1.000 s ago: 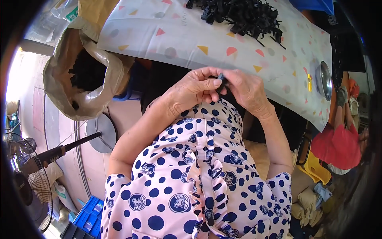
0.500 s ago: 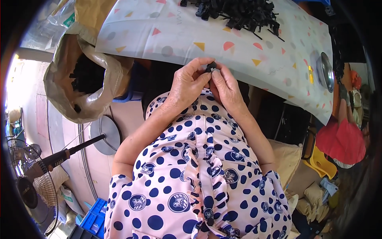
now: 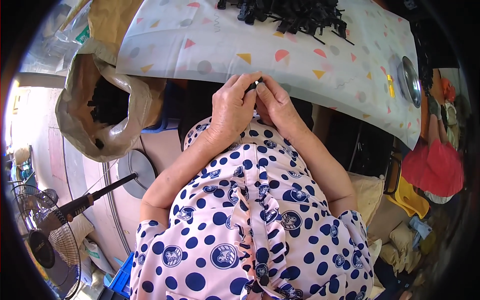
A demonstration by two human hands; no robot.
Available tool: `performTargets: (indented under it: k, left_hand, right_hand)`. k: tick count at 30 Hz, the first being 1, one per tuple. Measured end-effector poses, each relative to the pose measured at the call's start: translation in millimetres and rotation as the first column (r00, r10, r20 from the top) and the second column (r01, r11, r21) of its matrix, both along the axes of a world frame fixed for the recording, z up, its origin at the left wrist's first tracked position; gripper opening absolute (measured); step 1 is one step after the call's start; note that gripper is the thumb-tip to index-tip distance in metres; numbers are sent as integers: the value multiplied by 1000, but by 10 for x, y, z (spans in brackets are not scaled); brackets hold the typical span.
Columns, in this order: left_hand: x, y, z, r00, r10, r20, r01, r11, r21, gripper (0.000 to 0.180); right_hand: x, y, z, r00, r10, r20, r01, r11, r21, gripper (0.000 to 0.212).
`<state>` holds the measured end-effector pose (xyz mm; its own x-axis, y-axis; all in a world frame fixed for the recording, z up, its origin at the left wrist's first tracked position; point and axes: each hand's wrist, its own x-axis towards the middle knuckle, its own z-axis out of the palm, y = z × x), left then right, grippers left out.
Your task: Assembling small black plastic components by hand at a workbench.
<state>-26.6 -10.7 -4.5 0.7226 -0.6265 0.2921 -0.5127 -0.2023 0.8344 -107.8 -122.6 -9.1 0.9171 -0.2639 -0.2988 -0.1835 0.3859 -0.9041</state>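
Note:
Both hands meet at the near edge of the table, fingertips together around a small black plastic part [image 3: 253, 86]. My left hand [image 3: 232, 107] pinches it from the left, with thumb and fingers closed. From the other side my right hand [image 3: 278, 107] grips it, the thumb laid along it. Most of the part is hidden by the fingers, and a small pale spot shows at its top. Farther back on the table lies a heap of similar black plastic parts [image 3: 295, 17], some with thin stems.
A patterned cloth [image 3: 200, 50] covers the table. At its right end stand a round metal dish [image 3: 410, 82] and a small yellow item [image 3: 390, 86]. An open woven sack [image 3: 140, 100] holding black parts stands left. A fan [image 3: 47, 245] is at lower left. Another person's red garment [image 3: 432, 170] shows far right.
My two hands have drawn closer together round the black part and turned it slightly. The whole view has shifted a little, with the sack and fan now lower.

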Motion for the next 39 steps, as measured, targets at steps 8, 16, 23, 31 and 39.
performTargets:
  k: [8,16,23,31,39]
  left_hand:
    - [90,52,-13,931,-25,-364,-11,995,-95,34]
    - [193,186,39,436,-344,-832,-109,897,-428,37]
    - [142,106,25,317,-421,-850,33,900,-434,38]
    - [72,106,42,633,-347,-692,286,936,-207,39]
    - [15,69,-60,830,-313,-462,288,949,-126,38]
  right_hand:
    - [-22,42,-61,993,-58,100,80,970,-230,28]
    - [-64,-84,-68,980,-56,188,81,989,-124,19]
    - [13,-283,-176,980,-33,199,9,993,120,24]
    - [-67,-234,-167,995,26,95,-37,993,114,15]
    - [-135,-90,-100,984,7,177,38,967,-250,25]
